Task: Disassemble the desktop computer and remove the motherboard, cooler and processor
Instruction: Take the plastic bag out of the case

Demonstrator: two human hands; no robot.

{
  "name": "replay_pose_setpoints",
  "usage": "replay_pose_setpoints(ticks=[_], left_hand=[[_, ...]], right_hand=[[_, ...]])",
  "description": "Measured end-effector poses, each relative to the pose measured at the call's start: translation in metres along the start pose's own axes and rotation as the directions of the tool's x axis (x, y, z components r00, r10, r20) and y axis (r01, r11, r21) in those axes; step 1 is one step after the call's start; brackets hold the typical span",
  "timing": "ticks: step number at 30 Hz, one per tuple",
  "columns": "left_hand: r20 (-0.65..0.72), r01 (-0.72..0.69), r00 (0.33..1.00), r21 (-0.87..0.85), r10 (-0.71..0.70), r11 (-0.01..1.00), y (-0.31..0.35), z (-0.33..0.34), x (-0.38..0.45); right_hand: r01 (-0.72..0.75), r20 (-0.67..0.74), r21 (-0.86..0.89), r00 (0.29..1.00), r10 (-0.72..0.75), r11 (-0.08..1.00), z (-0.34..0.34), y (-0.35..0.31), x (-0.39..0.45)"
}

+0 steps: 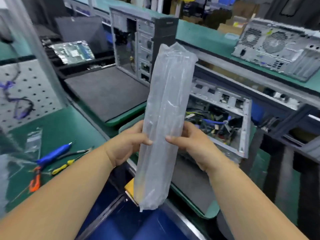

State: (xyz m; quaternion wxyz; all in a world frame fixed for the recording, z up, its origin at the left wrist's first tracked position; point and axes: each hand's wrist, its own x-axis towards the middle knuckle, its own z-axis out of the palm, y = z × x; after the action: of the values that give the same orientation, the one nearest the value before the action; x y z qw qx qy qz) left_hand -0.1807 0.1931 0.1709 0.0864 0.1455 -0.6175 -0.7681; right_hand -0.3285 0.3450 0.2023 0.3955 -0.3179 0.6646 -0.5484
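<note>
A long translucent plastic bag (164, 118) with something slim and dark inside stands upright in front of me. My left hand (128, 142) grips its left edge and my right hand (188, 141) grips its right edge, thumbs on the near face. Behind the bag lies an open desktop case (223, 122) on its side, with loose coloured cables showing inside. A second open case (138, 44) stands upright further back. A motherboard (72, 51) rests in a black tray at the back left.
On the green mat at the left lie a blue electric screwdriver (53, 154), a yellow-handled screwdriver (64, 167), an orange tool (35, 181) and a small plastic bag (33, 141). A dark foam pad (105, 92) sits behind them. Another computer case (280, 49) lies on the far bench.
</note>
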Motion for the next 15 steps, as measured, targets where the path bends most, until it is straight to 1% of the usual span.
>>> replay_pose_setpoints(ticks=[3,6,9,12,13,15], left_hand=[[0.001,0.061,0.998,0.011,-0.061,0.998,-0.015,-0.035,-0.030],[-0.047,0.111,0.993,0.043,-0.109,0.993,-0.028,-0.069,-0.067],[-0.124,0.144,0.982,0.015,-0.141,0.989,-0.037,-0.098,-0.103],[-0.257,0.166,0.950,-0.057,-0.175,0.985,-0.043,-0.128,-0.136],[-0.284,0.176,0.941,-0.057,-0.185,0.983,-0.045,-0.137,-0.146],[-0.296,0.213,0.932,-0.017,-0.209,0.977,-0.047,-0.155,-0.166]], right_hand=[[0.023,0.152,-0.076,0.988,-0.011,0.997,0.039,0.008,0.012],[0.048,0.298,-0.100,0.954,-0.016,0.994,0.082,0.021,0.023],[0.011,0.375,-0.081,0.927,0.020,0.997,0.126,0.028,0.033],[-0.016,0.457,-0.058,0.888,0.041,0.998,0.167,0.032,0.045],[-0.032,0.469,-0.060,0.881,0.056,0.998,0.179,0.034,0.049],[-0.044,0.468,-0.112,0.879,0.091,0.993,0.203,0.038,0.057]])
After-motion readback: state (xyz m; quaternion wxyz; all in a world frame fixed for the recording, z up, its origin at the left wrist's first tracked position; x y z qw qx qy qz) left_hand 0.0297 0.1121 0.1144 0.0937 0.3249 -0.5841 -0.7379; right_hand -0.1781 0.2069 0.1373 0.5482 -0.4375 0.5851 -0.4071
